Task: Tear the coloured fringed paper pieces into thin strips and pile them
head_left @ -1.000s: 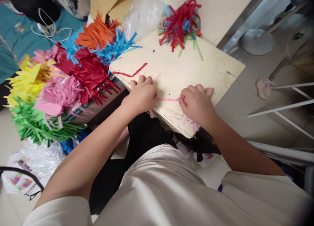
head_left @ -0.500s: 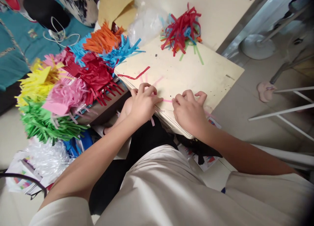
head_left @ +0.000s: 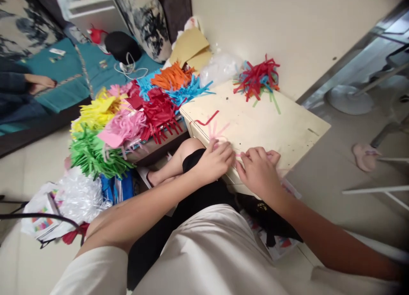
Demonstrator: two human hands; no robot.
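Note:
Along the near edge of the cream board (head_left: 281, 124), my left hand (head_left: 217, 159) is closed, its fingers bent down over pink paper. My right hand (head_left: 259, 169) lies just to its right, thumb and fingertips pinched together. A thin pink paper strip (head_left: 238, 155) shows in the narrow gap between the two hands, and both grip it. Pale pink fringe strips (head_left: 216, 125) fan out on the board beyond my left hand; the rest of that paper is hidden under the fingers. A loose red strip (head_left: 207, 119) lies farther up the board's left side.
Fringed paper in yellow (head_left: 96, 111), green (head_left: 99, 156), pink (head_left: 128, 126), dark red (head_left: 159, 111) and orange (head_left: 174, 76) is heaped at the left. A red and blue tassel bundle (head_left: 260, 77) lies at the board's back. Another person's hand (head_left: 41, 82) rests on the teal seat.
The camera view has swung left and up, so the scene sits lower and farther right. My hands have drawn closer together on the pink strip, and less of it shows.

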